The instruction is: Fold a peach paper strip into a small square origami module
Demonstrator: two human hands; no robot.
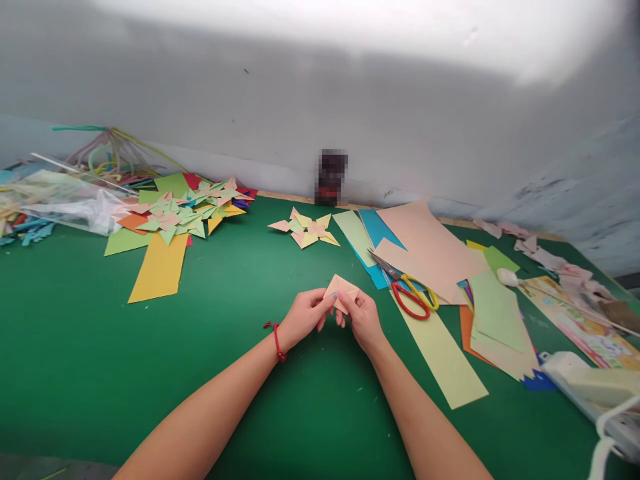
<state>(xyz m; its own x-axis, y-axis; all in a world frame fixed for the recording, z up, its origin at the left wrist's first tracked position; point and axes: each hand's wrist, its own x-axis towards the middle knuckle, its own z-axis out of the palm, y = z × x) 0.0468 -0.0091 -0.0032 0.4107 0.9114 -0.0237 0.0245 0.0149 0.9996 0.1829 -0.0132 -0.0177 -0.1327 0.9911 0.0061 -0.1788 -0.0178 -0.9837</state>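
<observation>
Between my two hands is a small folded piece of peach paper [341, 284], held just above the green table. My left hand [306, 312], with a red cord bracelet on its wrist, pinches the paper's left side. On the right side, my right hand [365, 320] grips it with the thumb on top. Creases run across the paper's upper face; its underside is hidden by my fingers. Beyond my hands lies a folded paper star [315, 231] in peach and yellow. Scissors [413, 297] with one red and one yellow handle rest on paper sheets to the right.
At the left, several folded paper stars [175, 217] lie over coloured sheets and a yellow strip [159, 267]. A plastic bag [75, 200] is further left. Peach sheets [425, 250], a pale green strip [443, 353] and a white power strip [590, 380] occupy the right. A wall [280, 100] stands behind.
</observation>
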